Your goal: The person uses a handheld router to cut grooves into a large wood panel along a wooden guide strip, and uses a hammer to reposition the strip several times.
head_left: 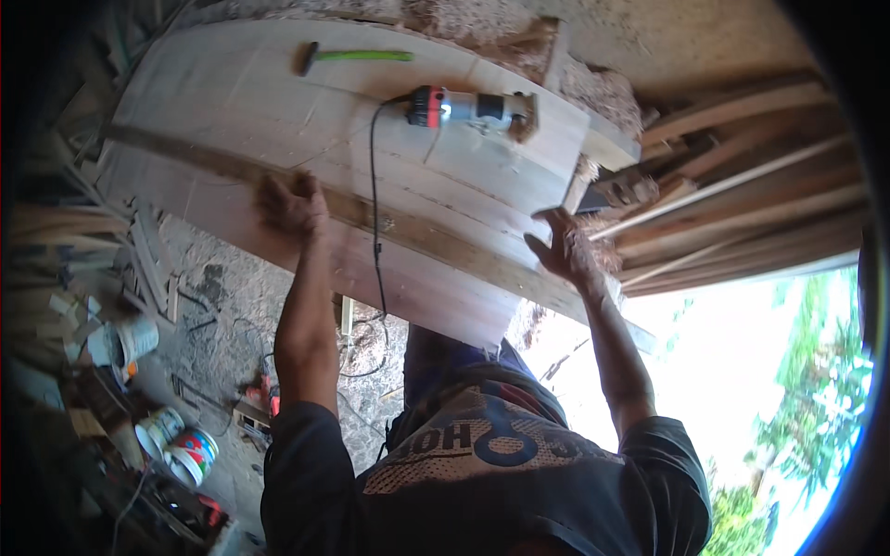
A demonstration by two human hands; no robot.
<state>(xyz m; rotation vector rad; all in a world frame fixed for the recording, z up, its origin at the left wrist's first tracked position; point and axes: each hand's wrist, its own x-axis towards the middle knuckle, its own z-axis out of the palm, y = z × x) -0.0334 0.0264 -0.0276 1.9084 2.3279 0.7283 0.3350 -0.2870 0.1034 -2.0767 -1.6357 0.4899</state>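
My left hand [292, 204], blurred, is over a long wooden batten [464, 245] that lies across a wide pale board [232, 83]; its fingers look loosely apart and hold nothing. My right hand [565, 248] is near the board's right end, open, thumb and fingers apart. A router with a red and black top [468, 109] lies on its side on the board, its black cord [375, 218] running down over the batten and the board's near edge. A green-handled hammer [357, 55] lies farther back on the board.
Wood shavings [505, 37] lie along the board's far side. Long planks [742, 204] are stacked at the right. At the lower left are white buckets [191, 456], scrap wood and a red tool [269, 394] on the dusty floor [204, 278]. Bright daylight and plants [807, 389] show at lower right.
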